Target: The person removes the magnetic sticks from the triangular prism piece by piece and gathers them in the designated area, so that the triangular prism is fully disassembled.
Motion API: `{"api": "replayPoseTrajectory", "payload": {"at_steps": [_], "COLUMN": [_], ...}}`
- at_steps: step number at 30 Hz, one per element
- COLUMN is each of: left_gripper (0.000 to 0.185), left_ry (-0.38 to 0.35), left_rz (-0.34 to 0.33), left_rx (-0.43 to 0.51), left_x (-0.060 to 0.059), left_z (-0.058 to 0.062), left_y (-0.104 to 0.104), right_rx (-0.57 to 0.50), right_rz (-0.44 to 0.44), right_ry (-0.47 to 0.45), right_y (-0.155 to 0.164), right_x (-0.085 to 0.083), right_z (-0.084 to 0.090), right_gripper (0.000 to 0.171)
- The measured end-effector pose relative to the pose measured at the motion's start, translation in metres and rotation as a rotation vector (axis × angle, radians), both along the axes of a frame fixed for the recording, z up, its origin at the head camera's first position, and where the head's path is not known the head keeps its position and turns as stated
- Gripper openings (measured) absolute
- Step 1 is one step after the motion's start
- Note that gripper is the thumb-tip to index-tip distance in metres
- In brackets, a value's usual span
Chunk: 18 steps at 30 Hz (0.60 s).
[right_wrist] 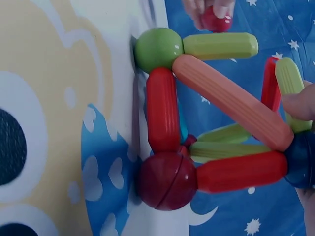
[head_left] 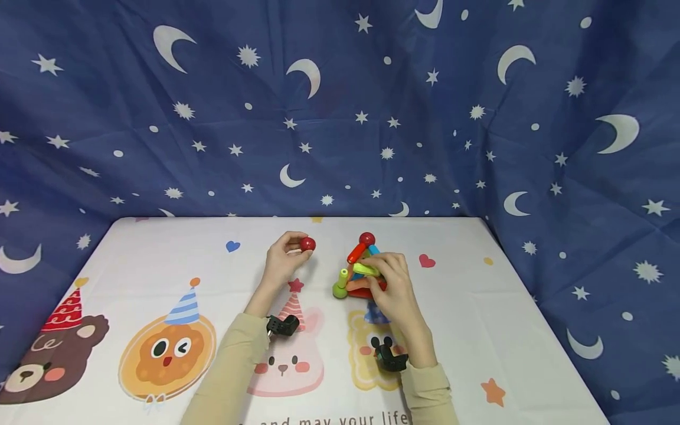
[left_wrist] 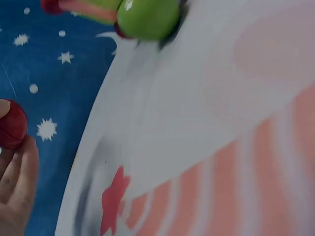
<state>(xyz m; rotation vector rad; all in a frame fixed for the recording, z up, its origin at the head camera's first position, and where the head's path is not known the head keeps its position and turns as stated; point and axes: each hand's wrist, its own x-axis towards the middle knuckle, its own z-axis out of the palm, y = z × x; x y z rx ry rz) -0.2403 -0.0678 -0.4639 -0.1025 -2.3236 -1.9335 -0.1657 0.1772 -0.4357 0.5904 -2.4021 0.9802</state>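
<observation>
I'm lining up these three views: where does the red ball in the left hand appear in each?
Head: the red ball, in the left hand, is slightly left of and below centre.
Left wrist: at the left edge, around mid-height.
Right wrist: near the top edge, right of centre.
Shared landmark: the green ball, visible in all three.

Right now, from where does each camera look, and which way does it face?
Head: on the person's head, facing forward and down at the tablecloth; left grip, right grip and sleeves show.
Left wrist: on that wrist, facing over the tablecloth toward the curtain; left grip partly shows.
Right wrist: on that wrist, facing the stick frame; both grips partly show.
Both wrist views share the red ball and part of the frame.
</observation>
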Motion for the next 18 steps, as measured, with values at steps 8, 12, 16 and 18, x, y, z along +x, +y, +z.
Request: {"api": "replayPoseTrajectory", "payload": {"at_steps": [8,12,16,18], "left_gripper": [0.038,0.037,0.037,0.038], "left_ry": [-0.101,-0.115,-0.107,-0.103], "left_rz": [-0.002,-0.014,-0.004,-0.002], "left_rx": [-0.135,-0.202,-0.237,-0.240], "left_x": [-0.035,-0.045,-0.051,-0.053], "left_z": [-0.007,-0.014,-0.020,-0.021], "left_y": [-0.003,0.000,0.002,0.003], "right_rx": [-0.011,-0.028,-0.050,-0.056], "right_rz": [-0.026,-0.015,-0.011,-0.017], "right_ry": [-0.033,-0.051,-0.083,-0.094], "right_y": [0.010,0.014,0.018,0.020], "right_x": [-0.001,-0.001,-0.001,-0.001], "right_z": [0.001,0.001,0.001,0.001], "right_gripper": [0.033,0.032,0.032,0.033]}}
